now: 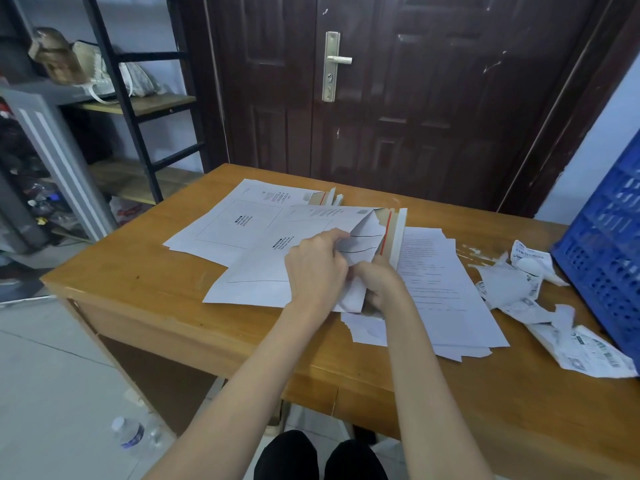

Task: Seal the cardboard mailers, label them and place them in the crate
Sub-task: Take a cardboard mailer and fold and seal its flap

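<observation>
Centrally on desk (pixel 145 292): left hand (pixel 317 268) pinching folded paper (pixel 360 237) at open cardboard mailer (pixel 263 268) mouth; right hand (pixel 379 282) gripping same paper below. Blue crate (pixel 602 244) at three o'clock, crumpled labels (pixel 519 289) beside.

Print shows on the mailers (pixel 263 233), paper sheets (pixel 440 282) and crumpled labels (pixel 526 292), none readable.

A dark brown panelled door (pixel 398 91) with a brass lever handle (pixel 334 64) stands behind the wooden tabletop (pixel 145 289). A black metal shelf rack (pixel 138 109) stands left. A clear plastic water bottle (pixel 129 433) lies on the floor.
</observation>
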Tool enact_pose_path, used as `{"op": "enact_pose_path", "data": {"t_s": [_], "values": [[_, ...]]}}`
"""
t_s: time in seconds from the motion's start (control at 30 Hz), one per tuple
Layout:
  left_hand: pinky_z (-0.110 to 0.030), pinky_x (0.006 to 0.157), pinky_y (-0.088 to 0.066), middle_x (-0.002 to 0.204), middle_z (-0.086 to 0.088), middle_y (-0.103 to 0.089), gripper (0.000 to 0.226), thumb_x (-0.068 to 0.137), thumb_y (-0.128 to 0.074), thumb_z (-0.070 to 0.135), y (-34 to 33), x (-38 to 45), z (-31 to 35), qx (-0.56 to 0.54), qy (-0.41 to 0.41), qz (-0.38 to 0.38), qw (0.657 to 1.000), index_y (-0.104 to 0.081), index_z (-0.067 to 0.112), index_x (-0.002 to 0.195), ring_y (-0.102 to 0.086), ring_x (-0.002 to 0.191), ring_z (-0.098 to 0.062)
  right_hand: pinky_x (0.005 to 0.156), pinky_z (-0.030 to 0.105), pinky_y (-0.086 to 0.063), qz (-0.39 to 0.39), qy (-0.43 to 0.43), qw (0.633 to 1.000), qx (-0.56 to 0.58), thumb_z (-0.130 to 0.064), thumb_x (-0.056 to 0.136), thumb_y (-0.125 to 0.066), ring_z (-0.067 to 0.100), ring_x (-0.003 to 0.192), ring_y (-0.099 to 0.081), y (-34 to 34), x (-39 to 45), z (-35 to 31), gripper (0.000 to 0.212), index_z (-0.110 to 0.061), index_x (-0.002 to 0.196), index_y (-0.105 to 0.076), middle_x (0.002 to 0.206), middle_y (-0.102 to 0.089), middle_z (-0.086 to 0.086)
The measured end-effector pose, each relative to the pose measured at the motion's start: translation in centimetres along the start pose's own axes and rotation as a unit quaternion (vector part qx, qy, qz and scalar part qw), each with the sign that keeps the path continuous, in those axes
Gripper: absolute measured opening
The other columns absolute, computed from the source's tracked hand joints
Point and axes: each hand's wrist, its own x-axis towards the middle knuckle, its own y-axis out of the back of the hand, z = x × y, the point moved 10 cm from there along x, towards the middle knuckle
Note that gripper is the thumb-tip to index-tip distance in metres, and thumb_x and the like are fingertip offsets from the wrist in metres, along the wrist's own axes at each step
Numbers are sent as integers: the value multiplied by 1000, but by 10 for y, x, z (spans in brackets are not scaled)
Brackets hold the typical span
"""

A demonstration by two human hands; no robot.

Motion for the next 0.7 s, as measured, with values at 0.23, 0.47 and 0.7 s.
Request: {"op": "enact_pose_path", "data": {"t_s": [0.23, 0.47, 0.7], "values": [[-29, 72, -50, 104, 4, -73, 39, 86, -51, 4, -1, -2, 4, -15, -1, -7, 1000, -72, 25, 111, -65, 91, -21, 45, 18, -43, -74, -56, 990, -109, -15, 101, -35, 15, 53, -52, -20, -4, 8, 32, -11, 71, -46, 50, -55, 2], [-25, 69, -42, 103, 5, -73, 41, 84, -50, 3, -2, -8, 2, -16, 6, -11, 1000, -71, 27, 110, -64, 93, -21, 49, 24, -46, -120, -75, 990, -25, -8, 102, -34, 11, 55, -57, -34, -3, 21, 28, -10, 77, -48, 65, -58, 5], [-27, 69, -44, 102, 5, -74, 42, 84, -49, 4, -7, -8, 4, -14, 5, -14, 1000, -71, 29, 110, -64, 92, -23, 47, 23, -48, -107, -72, 991, -23, -5, 100, -35, 10, 47, -53, -27, -8, 20, 31, -9, 71, -45, 48, -52, 3]]}}
